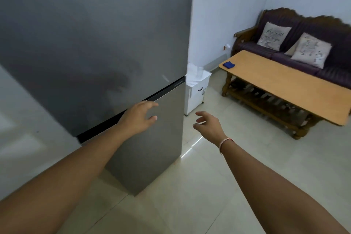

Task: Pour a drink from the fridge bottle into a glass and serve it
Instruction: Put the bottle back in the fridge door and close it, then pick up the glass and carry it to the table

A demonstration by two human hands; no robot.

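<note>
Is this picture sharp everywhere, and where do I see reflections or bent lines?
Head view: the fridge door is softly blurred, with a dark smudged reflection above the left hand; a bright streak of glare lies on the floor by the right hand; the wide lens tilts and curves the table.

Dim, even indoor light with a cool cast, soft blur throughout, a dark smudged shadow of the arms on the grey fridge door [91,43], a thin bright streak on the floor tiles [191,147], wide-angle bending at the edges.
</note>
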